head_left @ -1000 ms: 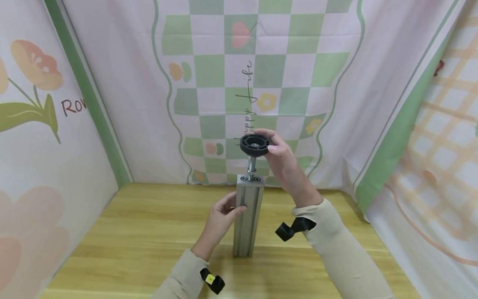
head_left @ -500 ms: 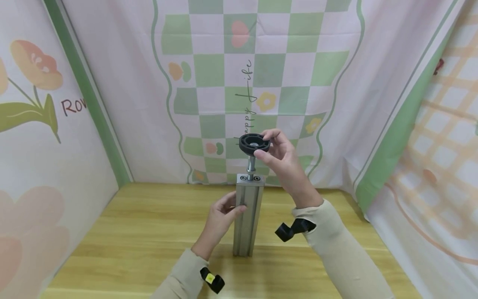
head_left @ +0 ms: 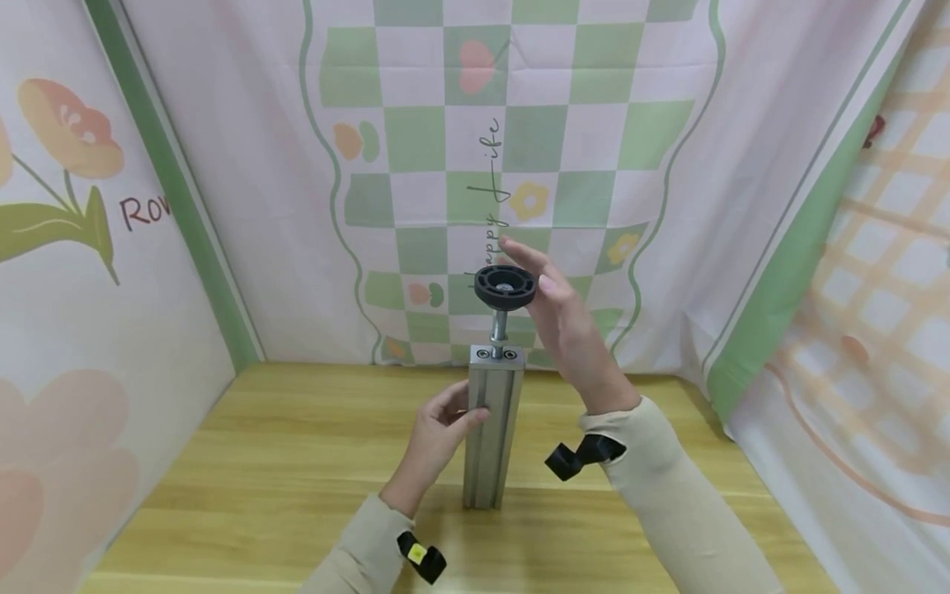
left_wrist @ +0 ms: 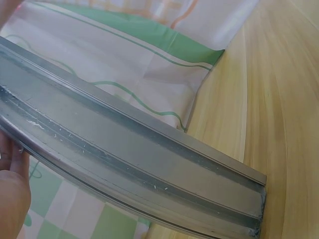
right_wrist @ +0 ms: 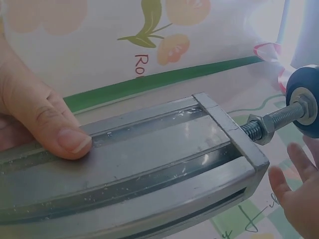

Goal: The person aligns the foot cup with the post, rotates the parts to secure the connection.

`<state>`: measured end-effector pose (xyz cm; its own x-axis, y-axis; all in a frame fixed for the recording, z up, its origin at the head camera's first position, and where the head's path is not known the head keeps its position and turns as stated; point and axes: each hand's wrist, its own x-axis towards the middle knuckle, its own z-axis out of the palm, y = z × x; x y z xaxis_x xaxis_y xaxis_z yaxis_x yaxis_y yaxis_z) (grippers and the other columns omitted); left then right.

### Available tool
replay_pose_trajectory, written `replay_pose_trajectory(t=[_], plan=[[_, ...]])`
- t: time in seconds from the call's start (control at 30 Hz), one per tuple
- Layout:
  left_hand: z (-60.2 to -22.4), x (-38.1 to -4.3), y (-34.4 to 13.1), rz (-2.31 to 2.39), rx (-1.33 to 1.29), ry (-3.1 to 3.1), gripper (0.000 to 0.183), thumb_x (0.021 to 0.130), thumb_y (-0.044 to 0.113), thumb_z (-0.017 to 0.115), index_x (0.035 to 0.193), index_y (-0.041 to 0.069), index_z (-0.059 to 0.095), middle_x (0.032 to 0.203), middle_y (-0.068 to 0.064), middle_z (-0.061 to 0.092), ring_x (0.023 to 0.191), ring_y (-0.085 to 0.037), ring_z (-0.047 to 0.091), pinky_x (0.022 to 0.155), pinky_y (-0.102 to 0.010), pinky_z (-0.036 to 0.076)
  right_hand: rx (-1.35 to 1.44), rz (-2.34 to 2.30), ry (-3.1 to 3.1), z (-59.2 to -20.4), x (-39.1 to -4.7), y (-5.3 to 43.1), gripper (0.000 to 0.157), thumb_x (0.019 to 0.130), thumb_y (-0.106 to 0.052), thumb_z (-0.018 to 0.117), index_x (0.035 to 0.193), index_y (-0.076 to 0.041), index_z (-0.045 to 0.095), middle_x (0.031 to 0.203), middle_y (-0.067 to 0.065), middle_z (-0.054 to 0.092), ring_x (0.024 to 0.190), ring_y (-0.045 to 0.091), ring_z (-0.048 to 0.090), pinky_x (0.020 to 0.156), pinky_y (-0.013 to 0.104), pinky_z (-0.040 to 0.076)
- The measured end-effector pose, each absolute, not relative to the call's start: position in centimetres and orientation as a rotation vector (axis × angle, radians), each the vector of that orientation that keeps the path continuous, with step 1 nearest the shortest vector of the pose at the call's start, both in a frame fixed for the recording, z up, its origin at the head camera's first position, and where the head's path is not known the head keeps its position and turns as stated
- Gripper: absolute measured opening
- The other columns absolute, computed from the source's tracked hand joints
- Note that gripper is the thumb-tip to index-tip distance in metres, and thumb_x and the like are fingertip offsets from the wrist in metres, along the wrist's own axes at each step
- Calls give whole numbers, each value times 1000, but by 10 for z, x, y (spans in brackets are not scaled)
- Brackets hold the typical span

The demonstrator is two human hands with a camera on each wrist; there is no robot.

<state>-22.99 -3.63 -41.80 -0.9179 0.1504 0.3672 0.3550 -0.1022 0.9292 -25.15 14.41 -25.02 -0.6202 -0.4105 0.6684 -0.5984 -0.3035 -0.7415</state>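
Observation:
A silver aluminium profile (head_left: 491, 462) stands upright on the table, with a flat end plate (head_left: 482, 363) screwed on top. My left hand (head_left: 434, 429) grips the profile at its upper half, thumb on the near face and fingers round the left side. A threaded stud with a hex nut (right_wrist: 266, 128) rises from the plate and carries a round black levelling foot (head_left: 486, 297). Beside the foot's right edge, my right hand (head_left: 575, 338) has its fingers extended. Whether a fingertip still touches the rim cannot be made out. The profile's lower end (left_wrist: 249, 204) shows in the left wrist view.
The wood-grain table (head_left: 297, 462) extends to both sides of the profile. Patterned cloths hang behind it (head_left: 416, 140) and along the left and right. Black straps with mounts (head_left: 426, 561) sit on both wrists.
My right hand pinched the foot's rim half a second ago; now its fingers have straightened away from it. The left hand and the profile have stayed in place.

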Motion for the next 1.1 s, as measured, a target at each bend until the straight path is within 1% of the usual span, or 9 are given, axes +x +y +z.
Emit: replay_pose_trajectory(t=[0.1,0.23,0.3,0.43,0.5,0.7,0.8,0.97,1.1], plan=[[-418,-230,-36,-2156,-566,-2005,47,89,24,79,132,10,64,105,-6,68,95,-19,63,79,-26,54,1339,2065,-1773,-251,-253,144,50,107,-31,27,150,-8,40,160,12,31,147,30,27,120,49,14],[-418,-230,-36,-2152,-569,-2009,48,89,23,79,132,10,64,105,-6,68,95,-19,63,80,-27,54,1346,2076,-1780,-251,-253,143,48,107,-26,25,146,-5,44,155,16,37,143,32,34,118,48,18],[-418,-230,-36,-2151,-568,-2012,48,89,23,78,133,10,64,106,-6,68,95,-19,63,81,-27,54,1335,2085,-1780,-251,-252,142,47,106,-25,26,144,-5,45,153,17,39,140,33,38,118,48,19],[-418,-229,-37,-2154,-563,-2015,49,90,24,78,133,9,63,107,-7,68,96,-19,64,81,-27,55,1312,2100,-1766,-251,-253,142,44,104,-25,30,140,-6,48,152,22,39,136,35,42,117,48,21],[-418,-229,-37,-2153,-564,-2013,49,90,24,78,134,9,63,107,-7,68,96,-19,64,81,-27,55,1294,2111,-1757,-251,-253,141,41,103,-23,32,137,-8,50,151,24,39,135,35,42,117,48,20],[-417,-227,-37,-2163,-564,-2014,49,89,26,79,133,10,63,107,-6,68,96,-19,64,80,-27,54,1240,2078,-1753,-253,-254,141,33,99,-18,37,127,-13,54,148,22,43,137,35,40,117,45,21],[-417,-227,-37,-2171,-566,-2012,49,89,25,79,134,10,63,108,-7,69,97,-20,64,81,-27,54,1182,2028,-1776,-254,-253,142,28,98,-17,41,123,-14,54,147,20,45,134,34,43,113,41,28],[-417,-228,-37,-2173,-563,-2015,48,90,24,78,133,11,63,107,-7,68,97,-20,64,81,-27,54,1063,1980,-1821,-254,-249,142,20,96,-16,53,116,-15,54,141,13,47,126,31,49,99,32,47],[-418,-228,-37,-2182,-562,-2008,46,91,22,77,133,12,64,107,-7,68,96,-20,64,80,-27,54,1048,2011,-1807,-251,-247,139,21,94,-16,64,111,-14,52,137,13,42,120,32,50,90,29,52]])
